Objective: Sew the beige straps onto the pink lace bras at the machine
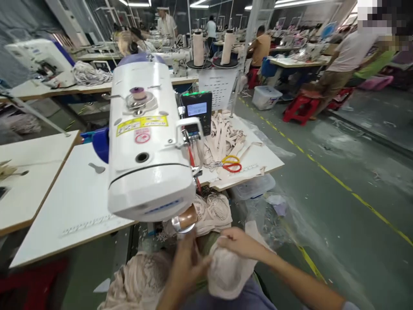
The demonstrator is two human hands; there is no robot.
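My right hand [237, 242] pinches the upper edge of a beige bra [226, 271], whose pale cup hangs over my lap. Just left of that cup is my left hand [189, 262], slightly blurred, with its thumb apart from its fingers and close to the cup's edge. Whether the thumb touches the fabric is hard to tell. In front of my hands, a lace bra [214, 211] lies at the arm of a white sewing machine [148, 142]. More beige lace bras [138, 280] are heaped at my lower left.
Red-and-yellow-handled scissors [231, 163] lie beside a pile of beige straps [224, 135] on the white table [267, 161]. A control screen [196, 110] stands behind the machine. Thread cones [198, 48] rise at the back. Co-workers and red stools [301, 107] are farther right.
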